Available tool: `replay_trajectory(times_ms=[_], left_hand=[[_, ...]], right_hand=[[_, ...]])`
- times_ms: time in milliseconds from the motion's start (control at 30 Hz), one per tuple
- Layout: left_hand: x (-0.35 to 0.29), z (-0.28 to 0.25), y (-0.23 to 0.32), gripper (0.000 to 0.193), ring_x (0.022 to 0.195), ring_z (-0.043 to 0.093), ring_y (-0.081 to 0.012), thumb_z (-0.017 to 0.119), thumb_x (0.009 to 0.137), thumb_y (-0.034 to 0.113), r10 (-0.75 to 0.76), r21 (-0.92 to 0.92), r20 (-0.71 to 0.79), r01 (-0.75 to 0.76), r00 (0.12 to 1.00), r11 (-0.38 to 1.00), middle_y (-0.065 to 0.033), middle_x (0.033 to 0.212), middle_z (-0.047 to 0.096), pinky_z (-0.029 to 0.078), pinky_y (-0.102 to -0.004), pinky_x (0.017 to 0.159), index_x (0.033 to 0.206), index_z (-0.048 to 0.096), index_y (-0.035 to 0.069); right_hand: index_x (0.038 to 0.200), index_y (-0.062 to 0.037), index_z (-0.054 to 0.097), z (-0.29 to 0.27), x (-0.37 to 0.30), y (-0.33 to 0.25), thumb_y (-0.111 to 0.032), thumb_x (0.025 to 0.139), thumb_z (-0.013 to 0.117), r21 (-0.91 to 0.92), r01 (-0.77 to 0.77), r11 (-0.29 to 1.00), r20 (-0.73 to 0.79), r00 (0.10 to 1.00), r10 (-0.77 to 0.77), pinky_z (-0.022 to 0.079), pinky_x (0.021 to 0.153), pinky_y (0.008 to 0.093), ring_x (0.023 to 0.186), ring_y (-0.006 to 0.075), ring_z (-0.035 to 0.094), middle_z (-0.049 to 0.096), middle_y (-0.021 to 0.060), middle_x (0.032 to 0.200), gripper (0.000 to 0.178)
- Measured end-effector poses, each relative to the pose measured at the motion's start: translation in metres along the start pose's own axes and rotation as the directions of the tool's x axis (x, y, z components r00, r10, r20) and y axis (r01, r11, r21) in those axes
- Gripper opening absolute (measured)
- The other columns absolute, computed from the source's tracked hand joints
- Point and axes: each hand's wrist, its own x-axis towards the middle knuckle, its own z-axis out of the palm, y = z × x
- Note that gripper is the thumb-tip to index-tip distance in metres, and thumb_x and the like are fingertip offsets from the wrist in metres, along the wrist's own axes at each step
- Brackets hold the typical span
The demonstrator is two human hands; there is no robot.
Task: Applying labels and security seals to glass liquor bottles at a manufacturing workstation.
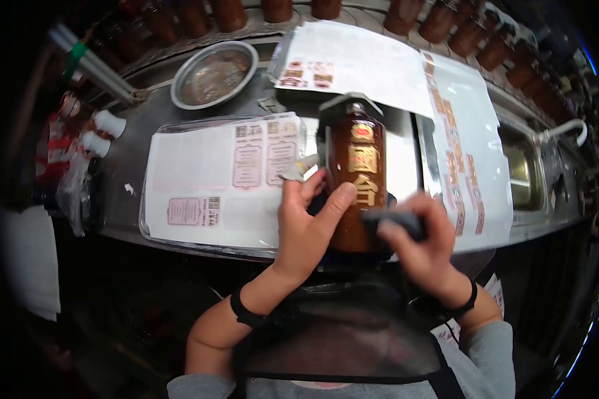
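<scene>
A brown bottle [357, 159] with gold characters lies on its back in a dark holder, its neck pointing away from me. My left hand [307, 216] grips the bottle's left side, thumb pressed on its front. A whitish scrap with a yellow band [299, 167] is at the left fingertips; whether it is wrapped on a finger or held is unclear. My right hand [427, 243] is closed around a dark grey pad [400, 223] at the bottle's lower right side. That pad is blurred, and I cannot tell whether it touches the glass.
Label sheets [199, 166] lie on a tray at the left; more sheets [359, 60] lie behind and long label strips [469, 153] at the right. A round metal bowl [180, 83] sits at the back left, a sink [522, 174] at the right. Several brown bottles [228, 14] line the back.
</scene>
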Motion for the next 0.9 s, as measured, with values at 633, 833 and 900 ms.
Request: replay_trajectory(times_ms=[633,833,900], left_hand=[[0.002,0.007,0.005,0.072,0.123,0.053,-0.0255,0.08,0.085,0.015,0.147,0.147,-0.04,-0.14,0.988,0.979,-0.0232,0.131,0.055,0.04,-0.0378,0.107,0.14,0.038,-0.006],[0.009,-0.004,0.033,0.042,0.138,0.038,-0.0446,0.073,0.087,0.04,0.481,0.717,0.483,-0.646,0.732,0.262,-0.0218,0.151,0.042,0.02,-0.0573,0.115,0.121,0.07,0.016],[0.013,-0.004,0.039,0.043,0.144,0.029,-0.0445,0.058,0.093,0.053,0.362,0.731,0.624,-0.681,0.693,0.043,-0.0177,0.155,0.039,0.009,-0.0622,0.115,0.119,0.073,0.023]], right_hand=[[0.094,-0.0008,0.058,-0.005,0.019,0.02,-0.01,0.085,0.073,0.113,-0.376,0.92,-0.234,0.889,0.393,0.048,0.071,0.0267,0.077,0.0119,0.058,0.061,0.0052,0.084,0.019],[0.097,-0.0007,0.058,-0.012,-0.003,0.041,-0.006,0.084,0.072,0.179,-0.504,0.845,-0.288,0.795,0.534,0.048,0.073,0.0249,0.081,0.0087,0.057,0.06,0.0031,0.085,0.02],[0.098,-0.0011,0.057,-0.011,-0.014,0.043,-0.005,0.084,0.073,0.17,-0.393,0.904,-0.243,0.872,0.425,0.048,0.072,0.0238,0.079,0.007,0.056,0.059,0.0018,0.088,0.022]])
